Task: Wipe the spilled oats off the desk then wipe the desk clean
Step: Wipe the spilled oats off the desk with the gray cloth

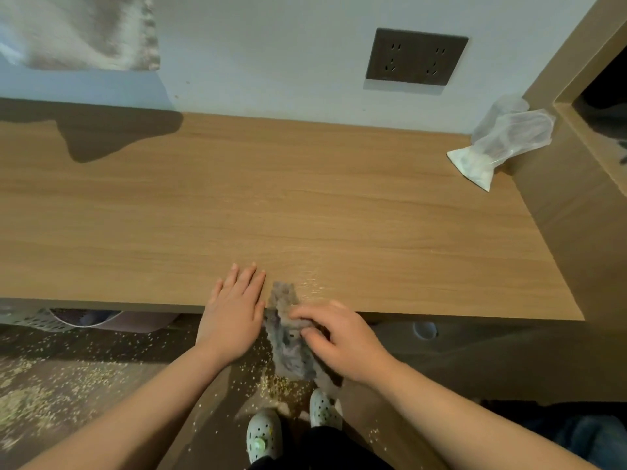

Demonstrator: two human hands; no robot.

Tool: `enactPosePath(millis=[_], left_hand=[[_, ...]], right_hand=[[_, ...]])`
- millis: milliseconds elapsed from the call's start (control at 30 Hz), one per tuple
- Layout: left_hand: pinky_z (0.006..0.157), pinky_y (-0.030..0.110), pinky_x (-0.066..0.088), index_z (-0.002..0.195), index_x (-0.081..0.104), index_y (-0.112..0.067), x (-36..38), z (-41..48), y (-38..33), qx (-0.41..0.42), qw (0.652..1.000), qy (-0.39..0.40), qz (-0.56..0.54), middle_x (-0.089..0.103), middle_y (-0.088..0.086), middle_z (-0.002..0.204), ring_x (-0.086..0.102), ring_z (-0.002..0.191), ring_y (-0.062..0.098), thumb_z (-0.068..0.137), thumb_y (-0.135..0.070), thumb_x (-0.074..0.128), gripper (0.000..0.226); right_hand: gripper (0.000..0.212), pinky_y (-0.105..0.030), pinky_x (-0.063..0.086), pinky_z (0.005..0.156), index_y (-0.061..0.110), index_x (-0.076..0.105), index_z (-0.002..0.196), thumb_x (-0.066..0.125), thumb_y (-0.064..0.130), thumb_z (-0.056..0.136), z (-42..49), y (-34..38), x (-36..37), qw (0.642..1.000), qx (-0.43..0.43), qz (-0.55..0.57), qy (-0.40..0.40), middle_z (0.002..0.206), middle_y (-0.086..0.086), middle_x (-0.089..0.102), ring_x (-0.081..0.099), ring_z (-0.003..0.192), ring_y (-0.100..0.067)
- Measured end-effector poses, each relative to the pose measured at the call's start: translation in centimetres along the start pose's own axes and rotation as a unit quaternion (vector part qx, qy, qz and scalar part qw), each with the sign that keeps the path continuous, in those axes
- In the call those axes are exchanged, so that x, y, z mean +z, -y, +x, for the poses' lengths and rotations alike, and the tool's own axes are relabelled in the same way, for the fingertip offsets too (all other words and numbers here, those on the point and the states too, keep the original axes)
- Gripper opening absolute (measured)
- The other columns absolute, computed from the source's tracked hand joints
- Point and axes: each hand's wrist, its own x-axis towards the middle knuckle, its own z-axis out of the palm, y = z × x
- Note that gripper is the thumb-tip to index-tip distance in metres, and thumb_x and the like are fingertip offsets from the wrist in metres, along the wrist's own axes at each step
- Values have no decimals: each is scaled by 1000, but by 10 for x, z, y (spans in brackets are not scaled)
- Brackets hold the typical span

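Now, right hand [342,340]: pinches grey cloth [288,351]
Left hand [234,317]: flat, just beside grip
Oats [310,283]: on desk [305,198] beyond grip (few)

Two hands in shot: one left hand [234,317], one right hand [339,340]. One grey cloth [286,347], just the one. One bench [305,198]. Oats [310,283] on it are loose grains, far too many to count, with many more down on the floor [84,347], spread in several patches. One clear plastic bag [502,140] at the back corner. One dark socket plate [416,57] on the wall, carrying two sets of outlets. Two pale clogs [264,432] below. One plastic basket [44,320] under the bench.
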Motion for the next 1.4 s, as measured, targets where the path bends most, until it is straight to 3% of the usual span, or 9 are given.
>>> enactPosePath(millis=[100, 200, 300, 400, 567, 633, 867, 1000, 1400], left_hand=[[117, 33, 18, 147, 25, -28, -1, -17, -6, 73, 988, -7, -137, 32, -7, 151, 24, 141, 12, 96, -22, 48, 55], [108, 25, 32, 144, 24, -34, -6, -32, -12, 110, 960, 11, -258, 40, -18, 137, 40, 126, 2, 87, -23, 64, 71], [92, 17, 41, 131, 45, -35, -7, -34, -11, 113, 968, -19, -225, 57, -17, 114, 52, 104, -1, 87, -18, 64, 51], [85, 29, 47, 100, 66, -24, -13, -35, 1, 108, 981, -43, -157, 58, -17, 91, 52, 86, 0, 89, -18, 61, 13], [100, 25, 38, 118, 55, -23, -16, -41, 5, 187, 964, -40, -186, 50, -18, 118, 47, 112, 2, 78, -18, 69, 42], [90, 21, 37, 117, 59, -23, -13, -40, 0, 202, 971, 12, -129, 59, -14, 114, 53, 108, 5, 81, -20, 62, 37], [78, 27, 45, 101, 65, -21, -22, -44, 25, 77, 986, -79, -125, 64, -9, 95, 58, 91, 10, 91, -18, 56, 13], [74, 23, 42, 90, 57, -25, -19, -52, 50, 69, 996, 5, -61, 56, -11, 88, 57, 90, 12, 91, -17, 56, 8], [75, 28, 43, 90, 56, -21, -9, -47, 71, -38, 983, -49, -174, 56, -7, 92, 54, 89, 14, 89, -6, 53, 15]], right_hand=[[13, -16, 41, 76, 31, 51, 103, 53, 23, 93, 5, 7, 1, 993, 78, 82, -40, 104, 11, 58, 52, 96, -5], [25, -17, 37, 73, 37, 40, 83, 61, 25, 88, 7, 3, 6, 998, 52, 44, -18, 98, 11, 53, 48, 91, -4], [37, -14, 33, 69, 35, 33, 72, 67, 27, 84, 3, 4, 7, 999, 24, 22, -14, 92, 10, 49, 45, 86, -2], [38, -24, 41, 78, 29, 31, 69, 66, 31, 83, -5, 4, 7, 998, 2, -18, -64, 100, -4, 56, 51, 98, -18], [26, -32, 46, 76, 18, 64, 85, 57, 43, 82, -8, 3, 23, 984, -128, -96, -79, 94, 3, 63, 53, 89, -13], [26, -30, 41, 75, 20, 68, 92, 55, 41, 85, -4, 5, 28, 981, -148, -113, -55, 88, 5, 64, 52, 85, -14], [35, -20, 41, 55, 16, 63, 73, 47, 45, 84, -5, 6, 13, 954, -69, -220, -191, 66, 6, 58, 47, 64, -10], [23, -25, 46, 66, 16, 65, 82, 58, 38, 86, -14, -2, 12, 958, -57, -277, -49, 81, 3, 59, 48, 74, -11], [19, -27, 38, 76, 23, 60, 82, 53, 37, 93, -13, 6, 29, 979, 98, -146, -108, 79, 14, 57, 47, 85, -9]])
